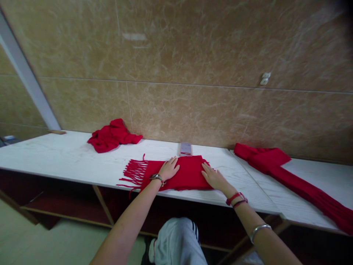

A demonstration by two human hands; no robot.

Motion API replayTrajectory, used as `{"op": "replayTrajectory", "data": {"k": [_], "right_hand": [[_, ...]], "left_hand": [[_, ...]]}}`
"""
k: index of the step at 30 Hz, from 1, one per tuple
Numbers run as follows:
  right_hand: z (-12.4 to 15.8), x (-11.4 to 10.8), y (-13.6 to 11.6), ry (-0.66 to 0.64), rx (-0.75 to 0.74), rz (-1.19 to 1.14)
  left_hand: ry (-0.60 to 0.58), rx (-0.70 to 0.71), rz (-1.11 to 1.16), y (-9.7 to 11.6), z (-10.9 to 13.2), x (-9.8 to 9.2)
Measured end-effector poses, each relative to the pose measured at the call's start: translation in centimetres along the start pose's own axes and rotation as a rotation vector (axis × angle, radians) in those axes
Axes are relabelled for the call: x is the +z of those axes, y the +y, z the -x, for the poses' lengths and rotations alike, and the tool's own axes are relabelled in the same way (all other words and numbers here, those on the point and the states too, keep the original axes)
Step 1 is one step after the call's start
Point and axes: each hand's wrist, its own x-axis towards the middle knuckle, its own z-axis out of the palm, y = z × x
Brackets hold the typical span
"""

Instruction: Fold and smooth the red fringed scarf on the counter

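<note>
A red fringed scarf (189, 173) lies folded on the white counter in front of me, its fringe spread out to the left. My left hand (169, 169) rests flat on the scarf's middle, fingers stretched out. On the scarf's right end lies my right hand (215, 179), also flat with its fingers extended. Just behind the scarf, against the wall, is a small flat rectangular item (185, 149) that looks like a phone or a clear case; I cannot tell which.
A crumpled red cloth (113, 136) lies at the back left of the counter (68, 162). Another red scarf (286, 176) stretches across the right part, over the front edge. A tiled wall (176, 106) stands behind. Below the counter are open shelves (68, 206).
</note>
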Motion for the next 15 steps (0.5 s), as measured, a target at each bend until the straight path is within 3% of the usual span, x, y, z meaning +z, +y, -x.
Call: {"op": "replayTrajectory", "data": {"k": [2, 4, 9, 12, 15], "right_hand": [[0.2, -0.7, 0.9, -0.09, 0.114, -0.038], [-0.2, -2.1, 0.8, -0.086, 0.158, -0.051], [-3.8, -5.1, -3.4, 0.01, -0.017, -0.096], [-5.7, -4.5, -5.6, -0.011, -0.108, -0.069], [-6.5, -2.5, -6.0, -0.069, -0.097, -0.058]], "left_hand": [[-0.001, -0.002, 0.01, 0.0, -0.1, 0.0], [-0.004, -0.006, 0.026, 0.0, -0.2, 0.1], [-0.005, -0.005, 0.044, -0.2, -0.3, 0.3], [0.002, -0.009, 0.032, -0.2, -0.2, 0.4], [0.009, -0.009, 0.019, -0.2, -0.1, 0.4]]}}
